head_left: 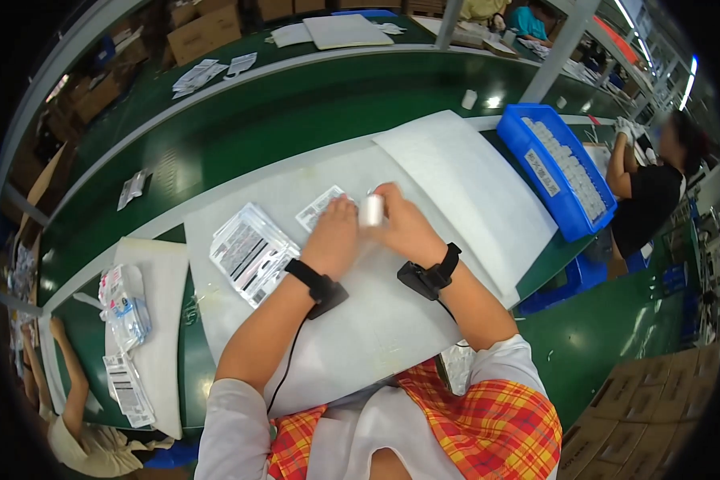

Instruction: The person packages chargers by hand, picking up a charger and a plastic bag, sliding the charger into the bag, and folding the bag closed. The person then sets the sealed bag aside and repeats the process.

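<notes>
My right hand is closed around a small white cylinder, slightly blurred, held above the white work mat. Just left of it, my left hand has its fingers bent onto the right edge of a flat printed pouch; the fingertips are partly hidden. Beside my left wrist lies a pile of similar clear-and-white printed pouches. Both wrists carry black straps with small boxes.
A blue bin filled with rows of white pieces stands at the right, beside a white foam sheet. More pouches lie on a pad at the left. Behind runs a green conveyor. One co-worker works at the right, another at the left.
</notes>
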{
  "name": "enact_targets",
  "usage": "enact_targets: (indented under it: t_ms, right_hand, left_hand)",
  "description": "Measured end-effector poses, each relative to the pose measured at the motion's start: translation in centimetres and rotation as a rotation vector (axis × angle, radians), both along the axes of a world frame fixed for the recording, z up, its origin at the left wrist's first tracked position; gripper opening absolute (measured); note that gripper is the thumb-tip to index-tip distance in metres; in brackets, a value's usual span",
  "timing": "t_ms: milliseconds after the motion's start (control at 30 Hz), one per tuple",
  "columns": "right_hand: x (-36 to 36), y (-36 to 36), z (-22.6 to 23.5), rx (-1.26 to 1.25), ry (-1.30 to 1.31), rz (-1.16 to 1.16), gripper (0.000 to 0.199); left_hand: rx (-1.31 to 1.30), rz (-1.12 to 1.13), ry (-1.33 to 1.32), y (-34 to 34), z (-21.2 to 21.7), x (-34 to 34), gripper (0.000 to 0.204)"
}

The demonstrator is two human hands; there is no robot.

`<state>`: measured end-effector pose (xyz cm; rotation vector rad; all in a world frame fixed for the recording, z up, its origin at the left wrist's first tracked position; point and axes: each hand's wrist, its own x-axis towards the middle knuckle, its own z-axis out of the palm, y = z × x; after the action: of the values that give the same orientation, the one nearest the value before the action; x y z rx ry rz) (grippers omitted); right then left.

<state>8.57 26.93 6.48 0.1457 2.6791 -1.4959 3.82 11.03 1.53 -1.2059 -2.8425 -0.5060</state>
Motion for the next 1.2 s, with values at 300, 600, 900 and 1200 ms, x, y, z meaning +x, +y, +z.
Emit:
enact_targets:
  t_ms: [300, 600, 900, 1200]
  right_hand:
    - [0.6, 1.1, -2.1, 0.15, 0.342, 0.239, 0.055]
    - [-0.1, 0.7, -1.9, -0.028, 0.1, 0.222, 0.023]
    - [0.9, 1.3, 0.6, -0.82, 0.248, 0.121, 0.02]
    - [1.3, 1.9, 0.7, -0.199, 0.147, -0.014, 0.033]
  left_hand:
    - [0.102, 0.089, -0.261, -0.3, 3.2, 0.5, 0.047]
    - [0.052, 0.11, 0.129, -0.5, 1.4, 0.7, 0.049]
    - [0.908, 0.023, -0.824, -3.1, 6.6, -2.4, 0.036]
    - [1.002, 0.135, -0.811, -0.8, 3.9, -0.6, 0.028]
